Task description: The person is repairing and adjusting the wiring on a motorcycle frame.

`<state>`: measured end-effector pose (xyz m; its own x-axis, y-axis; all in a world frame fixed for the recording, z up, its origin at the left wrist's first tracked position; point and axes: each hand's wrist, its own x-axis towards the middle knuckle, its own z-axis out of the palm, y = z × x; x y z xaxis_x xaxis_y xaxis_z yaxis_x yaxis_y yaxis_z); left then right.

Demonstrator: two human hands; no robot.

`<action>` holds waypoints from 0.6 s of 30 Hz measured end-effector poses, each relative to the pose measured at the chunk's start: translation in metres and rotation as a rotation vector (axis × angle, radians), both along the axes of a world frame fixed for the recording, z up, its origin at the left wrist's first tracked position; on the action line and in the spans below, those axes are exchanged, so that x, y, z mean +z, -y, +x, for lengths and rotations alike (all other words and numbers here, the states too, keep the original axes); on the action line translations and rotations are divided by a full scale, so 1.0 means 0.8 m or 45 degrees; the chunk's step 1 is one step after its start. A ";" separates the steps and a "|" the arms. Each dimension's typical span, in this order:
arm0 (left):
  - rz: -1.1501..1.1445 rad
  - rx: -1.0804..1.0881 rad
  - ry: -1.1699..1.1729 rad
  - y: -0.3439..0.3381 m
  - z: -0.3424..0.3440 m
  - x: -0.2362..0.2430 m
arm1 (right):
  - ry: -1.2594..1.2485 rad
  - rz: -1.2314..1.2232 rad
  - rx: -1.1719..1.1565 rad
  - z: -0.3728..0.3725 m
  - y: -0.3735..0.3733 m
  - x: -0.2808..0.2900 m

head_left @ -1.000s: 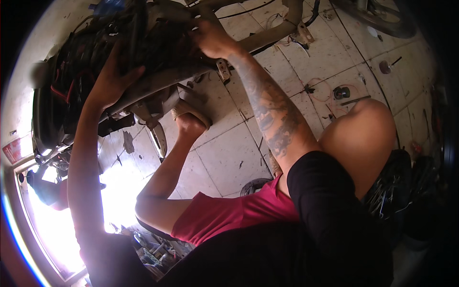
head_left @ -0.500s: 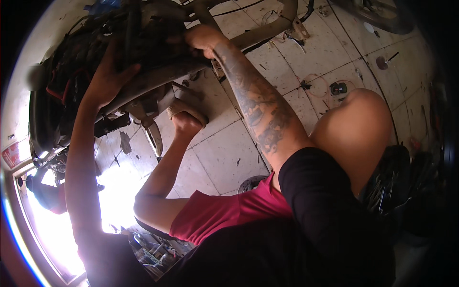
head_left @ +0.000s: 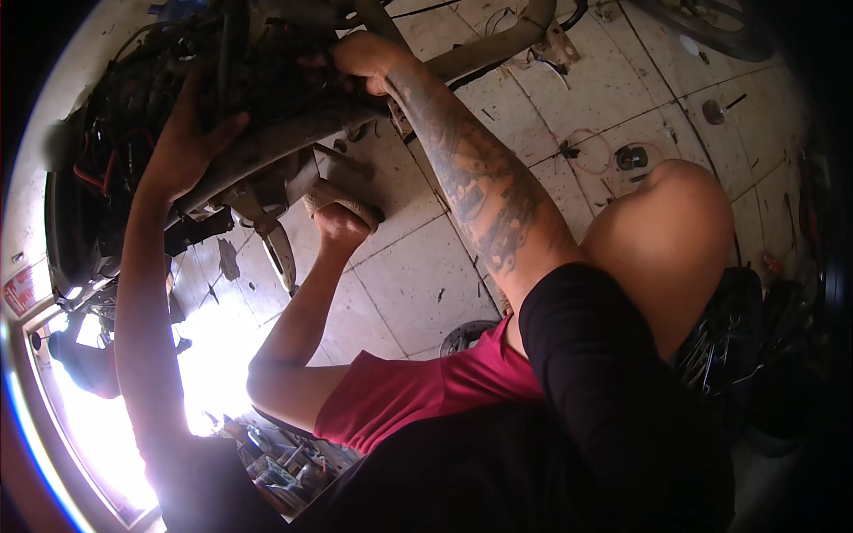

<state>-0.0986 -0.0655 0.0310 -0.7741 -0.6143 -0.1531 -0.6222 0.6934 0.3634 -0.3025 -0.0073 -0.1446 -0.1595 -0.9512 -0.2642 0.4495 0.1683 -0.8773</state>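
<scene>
A stripped motorcycle frame (head_left: 289, 138) with dark parts and wiring packed inside it fills the upper left. Against its near side rests my left hand (head_left: 182, 147), thumb spread away from the stretched fingers, whose tips fade into the shadow. My right hand (head_left: 366, 60) is bent over the frame's upper part, its fingers curled inward among the dark parts. What those fingers pinch is too dark to make out. Beside my left hand, a red cable (head_left: 93, 173) loops at the frame's left end.
A bare frame tube (head_left: 493, 49) extends to the right above the tiled floor (head_left: 404, 284). A wheel (head_left: 711, 27) lies at the top right. Loose wires (head_left: 582, 151) and small parts are scattered below it. Tools (head_left: 711, 355) are bunched at right; more tools (head_left: 289, 471) sit lower left.
The frame and both hands appear slightly farther left and higher in the picture. My right hand has turned a little and remains at the same part of the frame.
</scene>
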 end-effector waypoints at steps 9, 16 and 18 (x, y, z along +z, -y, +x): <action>-0.011 -0.039 -0.004 -0.006 -0.010 -0.006 | 0.000 -0.044 0.221 -0.023 0.042 -0.037; -0.439 -0.066 -0.002 -0.027 0.003 0.002 | -0.620 -0.571 0.660 -0.028 0.074 -0.033; -0.418 -0.214 -0.075 -0.036 -0.052 -0.032 | -1.561 -0.649 0.277 -0.073 0.082 -0.099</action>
